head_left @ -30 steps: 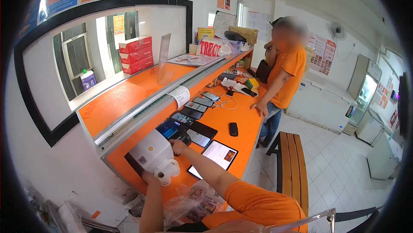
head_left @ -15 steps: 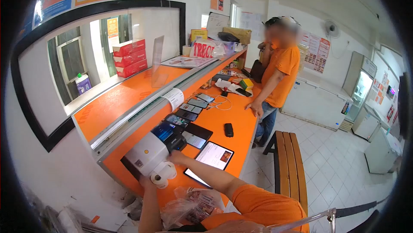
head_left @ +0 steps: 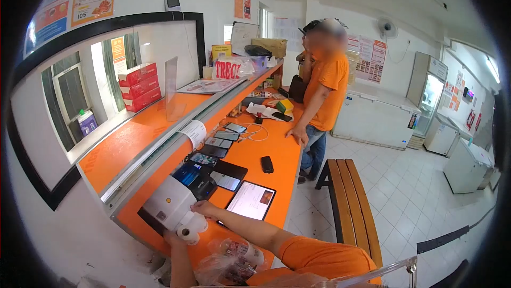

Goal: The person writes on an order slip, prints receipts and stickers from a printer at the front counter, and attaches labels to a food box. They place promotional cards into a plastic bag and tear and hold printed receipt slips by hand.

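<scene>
A grey-and-white boxy machine [head_left: 169,203] stands on the orange counter, directly before my hands. My right hand [head_left: 206,210] reaches to its right side, fingers curled together near its edge; whatever they hold is too small to make out. Low at the machine's front left is my left hand [head_left: 174,238], its fingers largely hidden beside a white paper roll [head_left: 187,233]. Another white roll [head_left: 199,222] lies between the two hands. Under my right forearm is a tablet with a lit screen [head_left: 250,201]. A clear plastic bag with printed contents [head_left: 234,259] rests close to my body.
Several phones [head_left: 215,143] line the counter's back edge, and a black device [head_left: 266,164] lies mid-counter. A person in an orange shirt [head_left: 326,91] leans a hand on the far end. A wooden bench [head_left: 348,203] stands to the right, and a glass window [head_left: 112,91] to the left.
The view has shifted, so the counter appears further left. My right hand has drawn back from the black device beside the machine toward the white rolls. My left hand stays low by the machine.
</scene>
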The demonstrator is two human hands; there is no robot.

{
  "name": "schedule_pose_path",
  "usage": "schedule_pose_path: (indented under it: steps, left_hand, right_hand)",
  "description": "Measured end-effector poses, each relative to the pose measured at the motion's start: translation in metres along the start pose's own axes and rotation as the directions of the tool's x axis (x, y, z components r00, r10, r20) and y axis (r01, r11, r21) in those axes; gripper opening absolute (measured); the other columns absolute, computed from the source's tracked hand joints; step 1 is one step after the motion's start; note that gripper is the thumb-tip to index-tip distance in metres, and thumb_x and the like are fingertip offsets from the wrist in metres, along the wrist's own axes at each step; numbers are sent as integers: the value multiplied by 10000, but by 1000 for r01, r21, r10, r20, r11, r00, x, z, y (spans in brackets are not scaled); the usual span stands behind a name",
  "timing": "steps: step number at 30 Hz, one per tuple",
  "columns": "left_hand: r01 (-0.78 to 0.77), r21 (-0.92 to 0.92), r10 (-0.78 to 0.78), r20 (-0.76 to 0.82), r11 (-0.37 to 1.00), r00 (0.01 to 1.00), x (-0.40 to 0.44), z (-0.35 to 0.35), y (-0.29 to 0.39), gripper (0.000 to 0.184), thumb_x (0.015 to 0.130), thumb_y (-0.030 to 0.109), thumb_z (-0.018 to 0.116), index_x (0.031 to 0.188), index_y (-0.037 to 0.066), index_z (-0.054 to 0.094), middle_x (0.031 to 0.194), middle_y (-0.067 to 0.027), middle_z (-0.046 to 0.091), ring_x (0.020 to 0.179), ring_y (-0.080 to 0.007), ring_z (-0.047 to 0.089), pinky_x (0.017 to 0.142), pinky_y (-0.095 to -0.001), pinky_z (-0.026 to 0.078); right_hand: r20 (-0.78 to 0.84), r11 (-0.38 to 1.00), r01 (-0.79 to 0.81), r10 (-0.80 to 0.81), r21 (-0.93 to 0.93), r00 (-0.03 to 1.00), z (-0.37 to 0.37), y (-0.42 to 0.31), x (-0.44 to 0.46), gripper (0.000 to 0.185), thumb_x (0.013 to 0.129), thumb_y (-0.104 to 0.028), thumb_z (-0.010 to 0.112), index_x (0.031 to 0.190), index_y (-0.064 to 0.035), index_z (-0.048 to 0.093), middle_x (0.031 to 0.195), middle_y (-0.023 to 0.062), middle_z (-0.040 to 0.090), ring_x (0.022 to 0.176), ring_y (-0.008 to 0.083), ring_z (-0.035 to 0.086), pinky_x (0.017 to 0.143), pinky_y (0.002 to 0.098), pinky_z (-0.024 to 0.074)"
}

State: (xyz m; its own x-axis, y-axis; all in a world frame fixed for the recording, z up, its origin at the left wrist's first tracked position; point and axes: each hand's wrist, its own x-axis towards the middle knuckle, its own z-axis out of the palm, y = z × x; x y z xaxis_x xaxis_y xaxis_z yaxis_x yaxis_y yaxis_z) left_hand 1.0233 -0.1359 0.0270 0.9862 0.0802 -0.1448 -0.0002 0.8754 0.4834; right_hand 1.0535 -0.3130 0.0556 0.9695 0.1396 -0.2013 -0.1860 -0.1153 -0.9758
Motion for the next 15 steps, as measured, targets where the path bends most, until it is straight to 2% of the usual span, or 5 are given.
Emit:
schedule_pose_path:
  steps: [5, 8, 12, 13, 15]
  left_hand:
    - [-108, 367, 152, -93, 924, 984, 35, -49, -7, 470, 907, 350, 294, 1226, 29, 422, 1234, -124, 463, 1113, -289, 475, 934, -401, 414]
    - [21, 65, -21, -3, 998, 1000, -11, 13, 1, 468, 906, 342, 294, 1213, 19, 436, 1211, -133, 484, 1092, -293, 496, 913, -395, 429]
    - [-53, 267, 96, -149, 962, 984, 10, -17, -9, 478, 901, 336, 303, 1202, -9, 437, 1177, -146, 509, 1053, -307, 526, 889, -389, 449]
    - [-49, 145, 61, -78, 988, 995, 7, -12, -7, 464, 902, 323, 313, 1201, -6, 443, 1181, -142, 508, 1045, -299, 527, 880, -390, 450]
    - [-143, 263, 162, -54, 954, 985, 65, -81, -26, 440, 904, 304, 312, 1198, 7, 450, 1176, -133, 510, 1032, -286, 529, 876, -384, 446]
  right_hand:
    - [112, 989, 48, -32, -140, 993, 3, -14, -12, 286, 780, -322, 658, 856, -47, 660, 680, 48, 588, 532, 122, 517, 419, 264, 401]
    - [87, 997, 77, -77, 0, 993, 2, 7, 6, 272, 759, -296, 681, 845, -38, 662, 694, 62, 597, 573, 139, 537, 442, 268, 417]
    - [85, 993, -114, 116, -18, 990, 0, -17, -15, 316, 741, -289, 692, 910, -26, 651, 769, 91, 620, 693, 190, 593, 470, 354, 487]
    - [64, 993, -122, 121, 11, 991, 2, -13, -12, 339, 740, -298, 688, 926, -19, 639, 775, 104, 622, 633, 215, 610, 433, 384, 494]
    - [100, 994, -103, 100, 25, 990, -1, -25, -23, 331, 747, -298, 678, 913, -15, 634, 754, 115, 616, 570, 221, 607, 385, 368, 484]
